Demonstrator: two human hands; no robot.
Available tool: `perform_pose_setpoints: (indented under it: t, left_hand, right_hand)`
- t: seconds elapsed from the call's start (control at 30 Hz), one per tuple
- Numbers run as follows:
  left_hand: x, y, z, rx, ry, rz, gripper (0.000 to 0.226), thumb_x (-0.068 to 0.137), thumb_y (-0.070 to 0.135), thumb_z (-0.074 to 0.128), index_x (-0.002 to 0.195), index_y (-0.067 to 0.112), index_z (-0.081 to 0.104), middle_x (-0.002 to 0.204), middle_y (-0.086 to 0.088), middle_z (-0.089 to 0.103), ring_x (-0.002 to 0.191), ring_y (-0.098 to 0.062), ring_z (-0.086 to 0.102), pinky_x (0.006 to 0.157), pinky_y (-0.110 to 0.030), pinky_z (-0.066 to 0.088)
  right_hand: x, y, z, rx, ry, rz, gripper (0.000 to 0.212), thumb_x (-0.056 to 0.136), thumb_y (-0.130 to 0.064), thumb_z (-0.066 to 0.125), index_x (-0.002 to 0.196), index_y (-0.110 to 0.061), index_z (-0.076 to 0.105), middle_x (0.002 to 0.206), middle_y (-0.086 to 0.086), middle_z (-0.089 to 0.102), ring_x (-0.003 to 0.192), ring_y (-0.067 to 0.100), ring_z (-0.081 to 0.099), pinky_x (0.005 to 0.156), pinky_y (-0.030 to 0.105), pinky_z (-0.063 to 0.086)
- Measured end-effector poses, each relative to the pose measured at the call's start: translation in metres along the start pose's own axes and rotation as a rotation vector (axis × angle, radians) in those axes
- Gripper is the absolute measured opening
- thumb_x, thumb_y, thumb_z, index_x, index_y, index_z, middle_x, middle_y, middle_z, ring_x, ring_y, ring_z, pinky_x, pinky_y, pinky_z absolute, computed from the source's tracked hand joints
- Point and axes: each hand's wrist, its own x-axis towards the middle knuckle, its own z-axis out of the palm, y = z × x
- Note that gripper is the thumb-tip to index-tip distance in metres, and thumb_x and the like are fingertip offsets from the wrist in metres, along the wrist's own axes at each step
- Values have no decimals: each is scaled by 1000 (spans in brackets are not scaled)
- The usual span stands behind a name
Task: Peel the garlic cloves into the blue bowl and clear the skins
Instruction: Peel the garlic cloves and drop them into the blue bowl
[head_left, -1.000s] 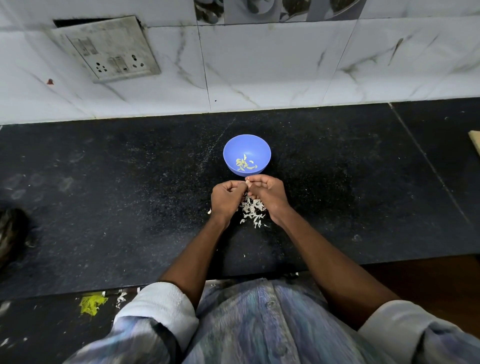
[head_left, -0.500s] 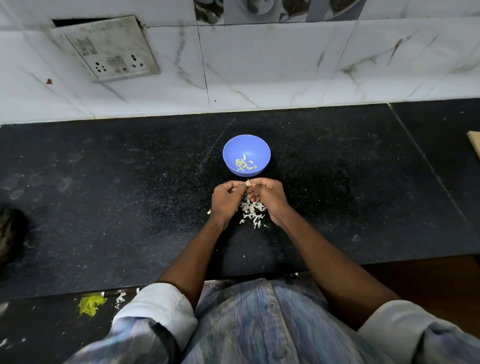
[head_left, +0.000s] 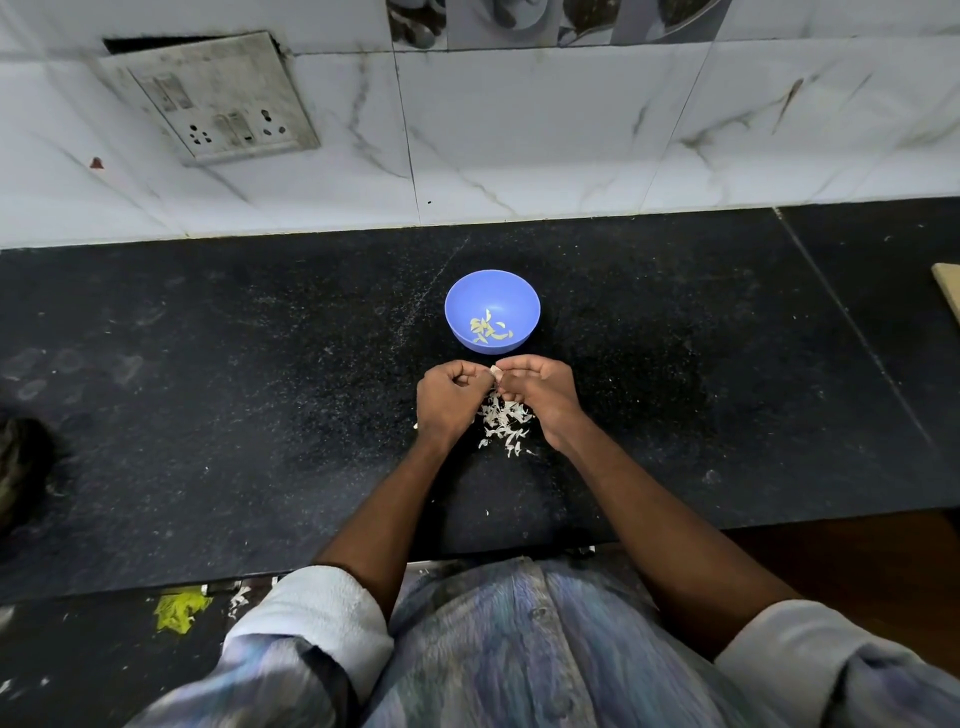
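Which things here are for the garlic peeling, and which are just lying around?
For the job:
left hand and right hand, pinching a garlic clove
blue bowl holding peeled pieces
pile of skins on the counter

Just lying about:
switch and socket plate on the wall
yellow-green scrap below the counter edge
wooden piece at the far right edge

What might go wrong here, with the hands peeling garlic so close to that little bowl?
Skins might fall in with the peeled cloves: the left hand and right hand pinch a garlic clove just short of the blue bowl. The skin pile lies loose on the black counter under the wrists, so a sleeve or arm could scatter it. Some scraps already lie near the counter's front edge.
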Motion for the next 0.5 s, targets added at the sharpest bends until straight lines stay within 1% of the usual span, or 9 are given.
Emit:
perform_pose_setpoints:
  t: [0.1,0.2,0.27,0.33,0.4,0.47,0.5]
  left_hand:
    - [0,0,1,-16,-19,1,9,90,22,77,88,15,82,71,6,75,52,7,56,55,-11,43]
    - [1,-2,2,-35,-12,-27,10,92,22,75,89,15,82,68,10,72,53,6,55,57,-15,44]
    - [1,-3,2,-45,-8,-33,12,92,23,74,87,15,81,66,11,70,53,3,54,57,-19,45]
    - [2,-5,1,-45,4,-35,15,92,24,71,83,16,79,68,6,72,57,-1,56,60,-23,47]
    - [3,-8,1,-5,-2,-15,25,93,29,68,75,12,74,66,2,70,58,-5,54,63,-29,48]
    - [3,-10,2,71,-7,16,35,93,39,73,70,12,71,64,7,68,58,-7,55,64,-31,48]
    - [3,-9,1,95,-2,28,33,90,42,78,71,16,73,67,9,71,59,-5,59,64,-28,50]
  right_hand:
    - [3,5,-1,-26,10,4,14,91,-2,74,104,3,74,80,13,75,69,16,66,67,23,55]
    - [6,7,-2,-5,26,30,12,96,-9,70,101,0,75,84,17,75,73,20,67,72,29,56]
    - [6,8,-2,-17,30,43,18,100,-15,66,101,0,75,82,15,73,71,18,66,68,27,55]
    - [7,8,-2,-19,31,56,24,104,-18,62,103,3,74,79,12,71,66,14,64,62,24,53]
    - [8,9,-2,-23,37,60,25,104,-18,60,102,3,74,76,9,69,64,14,62,58,24,50]
    - [8,9,-3,-36,39,62,25,105,-18,59,99,2,74,72,7,68,62,13,60,57,24,49]
    - [8,8,-3,-52,39,60,26,105,-17,58,97,1,74,72,7,68,61,13,60,56,24,49]
